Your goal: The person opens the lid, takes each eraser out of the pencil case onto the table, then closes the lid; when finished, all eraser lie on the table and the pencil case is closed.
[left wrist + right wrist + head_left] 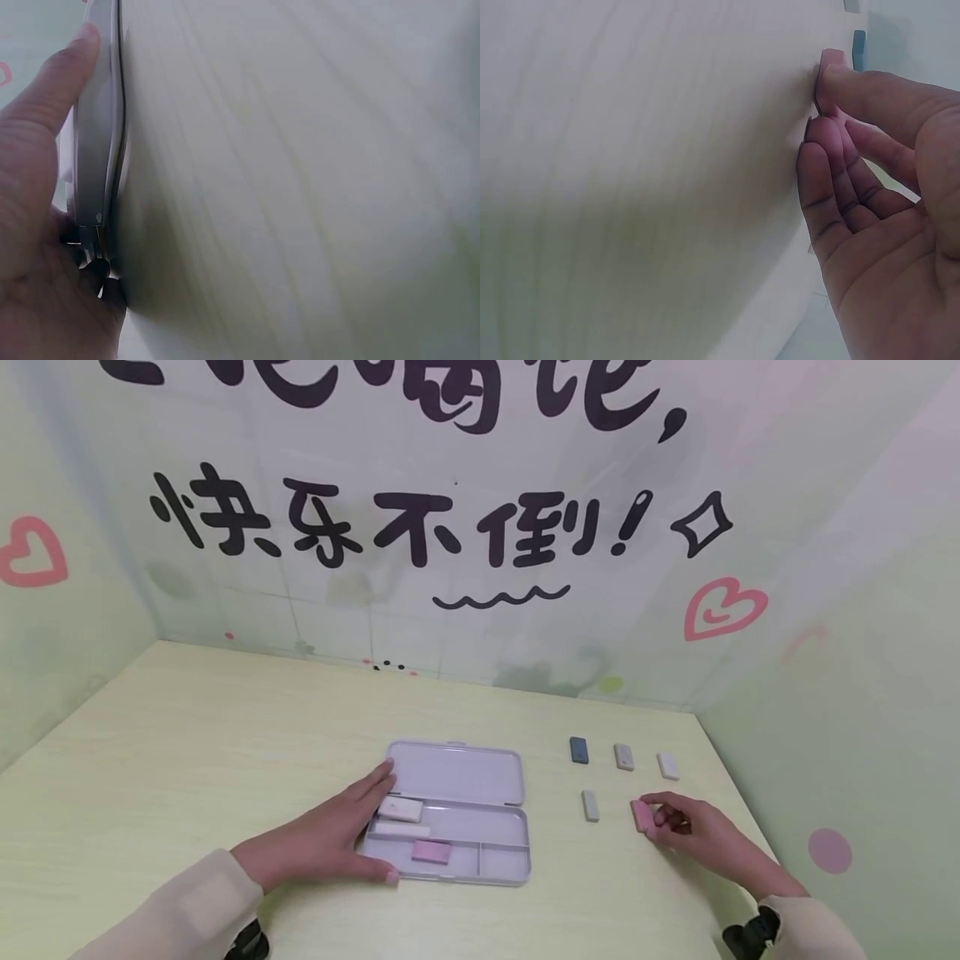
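While the right hand [693, 831] pinches a pink block [642, 817] between thumb and fingers, the left hand [322, 843] lies with fingers and thumb spread against an open pale case [480, 825]. On a clock face laid over the head view, the left thumb touches the case near eight o'clock and the fingertips meet it near ten. Its lid [456, 772] is folded back at twelve. Inside, a thick white block [400, 810] and a thin white block [402, 831] sit towards ten and nine; a second pink block [431, 852] is in the larger front compartment, towards seven.

Out on the counter [240, 735], the pinched block is at three o'clock from the case. Around that block, a pale grey block [590, 806] lies just past nine, a dark blue block [579, 750] between ten and eleven, a grey block [624, 757] past eleven, and a small white block [667, 766] at one. Whether the pinched block touches the surface, I cannot tell.
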{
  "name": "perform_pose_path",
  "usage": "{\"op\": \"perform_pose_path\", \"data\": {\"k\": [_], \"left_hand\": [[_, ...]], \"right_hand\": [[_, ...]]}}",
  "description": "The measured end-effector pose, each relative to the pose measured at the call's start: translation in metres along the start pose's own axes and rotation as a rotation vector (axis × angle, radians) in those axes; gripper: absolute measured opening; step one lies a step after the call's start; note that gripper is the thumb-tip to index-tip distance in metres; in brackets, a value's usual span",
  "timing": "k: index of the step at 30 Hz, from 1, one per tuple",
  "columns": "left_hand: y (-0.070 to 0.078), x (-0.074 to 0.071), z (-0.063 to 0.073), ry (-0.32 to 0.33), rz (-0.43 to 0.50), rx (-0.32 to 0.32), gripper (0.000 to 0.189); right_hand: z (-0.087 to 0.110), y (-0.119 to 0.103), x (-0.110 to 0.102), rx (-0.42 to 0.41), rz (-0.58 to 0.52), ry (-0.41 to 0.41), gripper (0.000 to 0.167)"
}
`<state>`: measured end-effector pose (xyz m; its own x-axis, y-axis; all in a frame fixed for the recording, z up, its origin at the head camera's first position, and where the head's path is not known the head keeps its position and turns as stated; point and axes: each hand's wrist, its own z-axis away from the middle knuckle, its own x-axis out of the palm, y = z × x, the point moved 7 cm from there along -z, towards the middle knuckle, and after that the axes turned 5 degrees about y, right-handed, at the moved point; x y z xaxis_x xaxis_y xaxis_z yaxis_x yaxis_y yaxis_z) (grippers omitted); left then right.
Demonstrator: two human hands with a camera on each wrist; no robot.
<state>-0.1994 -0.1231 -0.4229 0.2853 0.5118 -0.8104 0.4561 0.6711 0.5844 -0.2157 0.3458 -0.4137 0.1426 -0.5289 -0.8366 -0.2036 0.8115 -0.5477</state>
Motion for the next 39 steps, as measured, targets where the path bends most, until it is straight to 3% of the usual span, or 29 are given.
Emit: {"op": "perform_pose_path", "data": {"k": [8,12,16,19,25,33,39], "left_hand": [[-0.001,0.0,0.0,-0.007,0.002,-0.016,0.13],[-0.002,-0.001,0.001,-0.005,-0.001,-0.02,0.13],[-0.001,-0.001,0.002,-0.006,-0.001,-0.018,0.129],[0.0,-0.001,0.002,-0.007,-0.001,-0.018,0.129],[-0.001,-0.001,0.001,-0.011,0.005,-0.03,0.13],[-0.005,0.0,0.003,-0.013,0.007,-0.035,0.13],[-0.005,0.0,0.002,-0.017,0.013,-0.031,0.129]], "right_hand": [[0.002,-0.006,-0.006,-0.04,0.018,0.008,0.05],[-0.004,-0.019,-0.007,-0.042,0.067,0.048,0.047],[-0.011,-0.048,-0.006,-0.15,0.118,0.137,0.035],[-0.015,-0.079,0.0,-0.271,0.118,0.147,0.028],[-0.022,-0.139,0.028,-0.463,0.132,0.033,0.026],[-0.029,-0.206,0.075,-0.601,0.213,-0.126,0.027],[-0.035,-0.24,0.106,-0.706,0.298,-0.223,0.031]]}}
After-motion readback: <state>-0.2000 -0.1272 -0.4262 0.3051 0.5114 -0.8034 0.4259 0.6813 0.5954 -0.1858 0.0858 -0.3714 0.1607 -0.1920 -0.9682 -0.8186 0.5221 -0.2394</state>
